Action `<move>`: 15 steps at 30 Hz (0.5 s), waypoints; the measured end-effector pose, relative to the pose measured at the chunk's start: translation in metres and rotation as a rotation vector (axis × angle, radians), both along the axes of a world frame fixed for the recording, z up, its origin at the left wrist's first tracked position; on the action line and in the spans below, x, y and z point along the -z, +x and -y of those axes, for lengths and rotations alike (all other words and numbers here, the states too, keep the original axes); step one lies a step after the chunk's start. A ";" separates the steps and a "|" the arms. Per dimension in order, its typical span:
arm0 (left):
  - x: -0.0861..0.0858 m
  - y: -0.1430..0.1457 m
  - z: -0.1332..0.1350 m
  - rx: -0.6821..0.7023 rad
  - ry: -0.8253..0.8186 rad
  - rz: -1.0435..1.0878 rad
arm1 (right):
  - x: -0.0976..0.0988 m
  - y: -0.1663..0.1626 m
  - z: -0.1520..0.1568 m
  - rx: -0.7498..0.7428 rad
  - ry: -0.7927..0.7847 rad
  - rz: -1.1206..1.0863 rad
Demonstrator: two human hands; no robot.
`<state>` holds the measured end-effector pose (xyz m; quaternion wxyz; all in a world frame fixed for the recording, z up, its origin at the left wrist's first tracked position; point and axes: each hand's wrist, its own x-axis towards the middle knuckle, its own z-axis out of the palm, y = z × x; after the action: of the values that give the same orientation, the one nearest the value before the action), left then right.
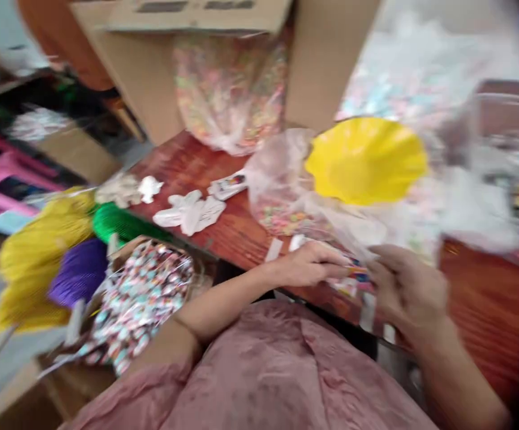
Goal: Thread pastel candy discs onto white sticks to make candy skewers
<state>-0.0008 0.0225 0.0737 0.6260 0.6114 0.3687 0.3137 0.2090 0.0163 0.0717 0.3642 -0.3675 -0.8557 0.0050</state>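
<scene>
My left hand (313, 263) and my right hand (407, 292) meet at the near edge of a red-brown wooden table (487, 298). Both pinch a small clear packet with coloured bits (358, 273) between their fingertips. The picture is smeared by motion, so the packet's contents stay unclear. Just behind the hands lies a clear plastic bag of pastel candy (281, 197), and a yellow scalloped bowl (367, 158) rests on it.
A larger bag of pastel sweets (230, 89) leans in a cardboard box (147, 71) at the back. White paper pieces (192, 212) lie on the table's left. A box of wrapped packets (143, 298) and yellow, purple and green bundles (39, 251) stand at lower left.
</scene>
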 end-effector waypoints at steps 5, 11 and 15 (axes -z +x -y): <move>0.020 0.018 0.007 -0.115 -0.281 0.219 | -0.008 -0.002 0.003 0.053 -0.147 -0.267; 0.022 0.041 0.008 -0.262 -0.305 0.402 | 0.013 -0.001 0.024 0.112 -0.574 -0.818; 0.020 0.048 0.013 -0.081 -0.272 0.229 | 0.030 -0.008 0.032 0.110 -0.608 -0.859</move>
<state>0.0471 0.0095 0.0537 0.7278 0.4660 0.3583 0.3532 0.2012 -0.0161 0.0421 0.5584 -0.4659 -0.5688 0.3840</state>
